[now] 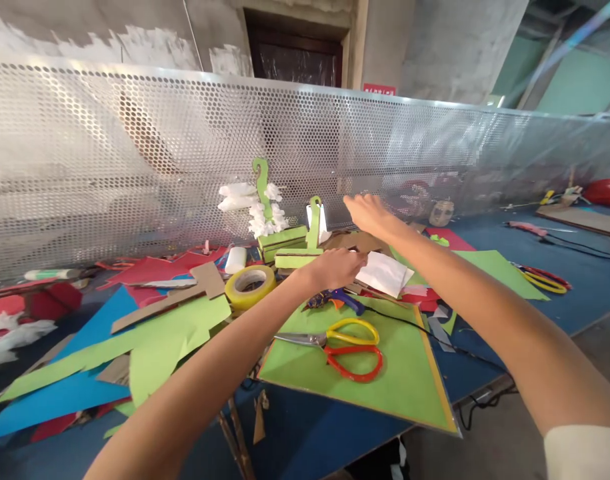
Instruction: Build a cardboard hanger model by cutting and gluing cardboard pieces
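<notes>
Left hand [335,267] pinched the white sheet [387,275] by its corner mid-bench, right hand [367,212] hovered spread over brown cardboard [355,241] toward the back edge; a firm corner grip, clear of the scissors [345,347], seemed best.

Blue desk [585,287]; lime-green paper sheet [385,373]; steel scissors with yellow and red loop handles [345,347]; yellow tape roll [249,285]; white folded paper [387,273]; silver perforated metal screen [135,153].

white paper sheet [387,273] — flat, lightly creased, on the blue table [592,293]
</notes>
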Available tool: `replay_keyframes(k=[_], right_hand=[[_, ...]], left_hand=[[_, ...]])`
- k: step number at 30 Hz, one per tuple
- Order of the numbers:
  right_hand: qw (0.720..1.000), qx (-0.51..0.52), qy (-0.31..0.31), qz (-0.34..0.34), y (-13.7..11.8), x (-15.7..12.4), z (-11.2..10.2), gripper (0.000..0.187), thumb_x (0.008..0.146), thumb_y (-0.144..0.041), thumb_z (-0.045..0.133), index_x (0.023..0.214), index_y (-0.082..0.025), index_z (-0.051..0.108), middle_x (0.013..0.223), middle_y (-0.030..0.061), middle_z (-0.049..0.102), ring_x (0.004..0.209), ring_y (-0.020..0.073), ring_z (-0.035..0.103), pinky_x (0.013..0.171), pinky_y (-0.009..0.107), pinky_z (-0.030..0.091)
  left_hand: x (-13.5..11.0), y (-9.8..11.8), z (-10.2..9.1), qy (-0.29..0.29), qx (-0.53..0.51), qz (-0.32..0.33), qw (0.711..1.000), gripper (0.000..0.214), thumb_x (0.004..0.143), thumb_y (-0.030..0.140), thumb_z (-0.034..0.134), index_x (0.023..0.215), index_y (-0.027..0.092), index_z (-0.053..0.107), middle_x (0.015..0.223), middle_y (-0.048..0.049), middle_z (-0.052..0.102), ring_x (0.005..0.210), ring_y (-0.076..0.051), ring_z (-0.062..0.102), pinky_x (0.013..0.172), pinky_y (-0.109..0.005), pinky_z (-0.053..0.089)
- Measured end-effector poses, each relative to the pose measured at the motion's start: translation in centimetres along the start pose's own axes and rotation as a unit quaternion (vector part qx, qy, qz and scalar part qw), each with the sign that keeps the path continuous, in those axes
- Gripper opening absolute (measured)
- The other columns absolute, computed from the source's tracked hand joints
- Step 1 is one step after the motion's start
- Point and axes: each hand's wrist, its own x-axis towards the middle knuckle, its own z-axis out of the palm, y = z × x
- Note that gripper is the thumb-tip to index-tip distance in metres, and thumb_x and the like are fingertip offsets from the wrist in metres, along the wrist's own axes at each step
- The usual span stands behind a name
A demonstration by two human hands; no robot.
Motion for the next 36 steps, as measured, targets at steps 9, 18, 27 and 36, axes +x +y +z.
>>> replay_keyframes(k=[9, 18, 27, 36], right_hand=[[0.998, 0.026, 0.002, -0.064, -4.2, -4.3, 0.6, 0.052, 0.088, 0.003, 0.042, 0.135, -0.011, 0.059, 0.123, 0.0243, 0.068, 0.111, 0.0381, 0.065, 0.094, 0.049, 0.047], [0.995, 0.011, 0.019, -0.098, -5.9, -5.1, 2.1, 0.056, 0.086, 0.004, 0.044, 0.137, -0.011, 0.059, 0.119, 0.0225, 0.070, 0.108, 0.0344, 0.066, 0.092, 0.044, 0.048], [0.993, -0.049, 0.058, -0.085, -7.9, -6.9, 1.2, 0.049, 0.092, 0.004, 0.036, 0.134, -0.008, 0.060, 0.135, 0.0285, 0.065, 0.100, 0.0309, 0.074, 0.079, 0.038, 0.056], [0.953, -0.067, 0.196, -0.221, -16.3, -12.7, -2.5, 0.039, 0.103, -0.003, 0.027, 0.124, -0.012, 0.058, 0.150, 0.0269, 0.056, 0.086, 0.0221, 0.074, 0.058, 0.030, 0.057]], left_hand=[[-7.8, -5.7, -1.2, 0.095, -0.244, -0.161, 0.952, 0.041, 0.103, 0.039, 0.041, 0.114, 0.015, 0.072, 0.069, -0.0017, 0.061, 0.059, -0.015, 0.053, 0.057, -0.026, 0.039], [-11.4, -7.1, -0.6, 0.200, -0.222, -0.213, 0.930, 0.050, 0.106, 0.047, 0.035, 0.123, 0.014, 0.068, 0.070, -0.0011, 0.060, 0.061, -0.016, 0.053, 0.059, -0.026, 0.041], [-12.6, -9.1, -0.5, 0.156, -0.130, -0.225, 0.953, 0.045, 0.102, 0.045, 0.035, 0.109, 0.018, 0.071, 0.106, -0.0099, 0.075, 0.100, -0.027, 0.069, 0.092, -0.037, 0.050], [-13.0, -9.6, -1.5, 0.160, -0.539, -0.298, 0.771, 0.051, 0.082, 0.069, 0.066, 0.082, 0.018, 0.067, 0.053, 0.0039, 0.046, 0.047, -0.013, 0.046, 0.047, -0.026, 0.037]])
